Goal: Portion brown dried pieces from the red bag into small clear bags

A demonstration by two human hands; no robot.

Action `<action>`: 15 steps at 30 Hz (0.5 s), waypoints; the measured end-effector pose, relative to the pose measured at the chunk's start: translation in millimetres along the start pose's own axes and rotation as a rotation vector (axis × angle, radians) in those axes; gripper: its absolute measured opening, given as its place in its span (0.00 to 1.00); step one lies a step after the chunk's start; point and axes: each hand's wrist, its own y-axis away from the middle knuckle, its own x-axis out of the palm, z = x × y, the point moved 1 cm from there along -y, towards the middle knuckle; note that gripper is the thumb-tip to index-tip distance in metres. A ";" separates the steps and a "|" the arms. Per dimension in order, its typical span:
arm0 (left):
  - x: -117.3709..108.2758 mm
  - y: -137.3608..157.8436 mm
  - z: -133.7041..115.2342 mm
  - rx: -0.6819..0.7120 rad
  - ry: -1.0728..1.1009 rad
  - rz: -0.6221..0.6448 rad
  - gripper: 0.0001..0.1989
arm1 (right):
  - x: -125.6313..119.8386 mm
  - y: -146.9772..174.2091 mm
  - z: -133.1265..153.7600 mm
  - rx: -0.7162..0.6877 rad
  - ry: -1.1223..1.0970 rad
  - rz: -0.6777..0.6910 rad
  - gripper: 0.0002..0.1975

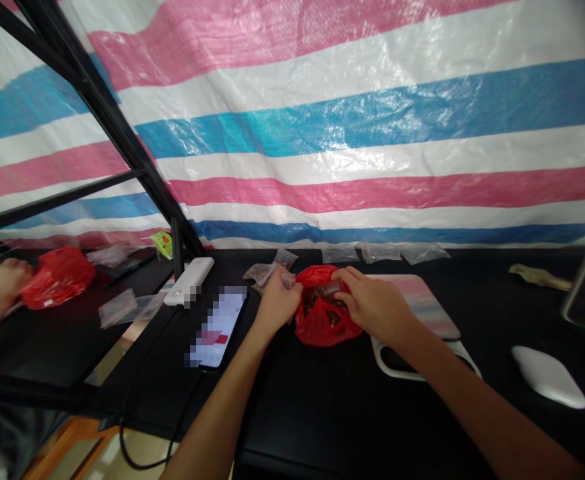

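Note:
In front of me on the black table sits a red plastic bag [327,333], its mouth open, with small brown pieces [333,319] inside. My left hand [278,303] is closed at the bag's left rim, pinching a small clear plastic bag [287,279]. More clear bags with brownish contents [260,273] lie just behind that hand. My right hand [377,300] reaches over the red bag's right rim. Its fingers are closed on a small clear, cup-like container [328,289] held in the bag's mouth, above the brown pieces.
Several flat clear bags [340,254] lie along the striped sheet [372,147]. A phone [222,320] and white power strip [192,280] are at left; a pink-topped board with white handle [432,307] and white mouse [547,377] at right. Another person's hand [2,287] touches another red bag [60,277].

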 end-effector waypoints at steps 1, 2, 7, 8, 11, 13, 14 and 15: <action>1.4 0.8 0.2 0.005 -0.028 0.025 0.08 | 0.8 0.0 0.3 0.008 0.012 0.009 0.12; 3.1 2.0 -0.4 0.000 -0.035 0.064 0.08 | 1.6 -0.1 0.7 0.014 0.022 0.019 0.11; 8.5 6.2 -8.1 -0.026 0.075 0.134 0.06 | 4.1 0.6 2.9 0.005 0.054 0.027 0.13; 8.6 5.9 -8.5 -0.023 0.093 0.124 0.05 | 4.2 0.8 3.1 0.003 0.062 0.020 0.15; 8.1 4.6 -6.6 -0.008 0.113 0.111 0.05 | 4.5 1.2 3.9 -0.012 0.098 -0.009 0.20; 7.0 4.9 -5.2 0.021 0.066 0.115 0.05 | 5.3 1.4 4.8 -0.035 0.115 -0.019 0.24; 5.9 5.7 -5.3 0.045 -0.001 0.099 0.05 | 5.8 1.4 5.3 -0.045 0.118 -0.020 0.26; 4.3 7.2 -6.4 0.072 -0.103 0.065 0.06 | 6.0 1.5 5.5 -0.050 0.118 -0.021 0.28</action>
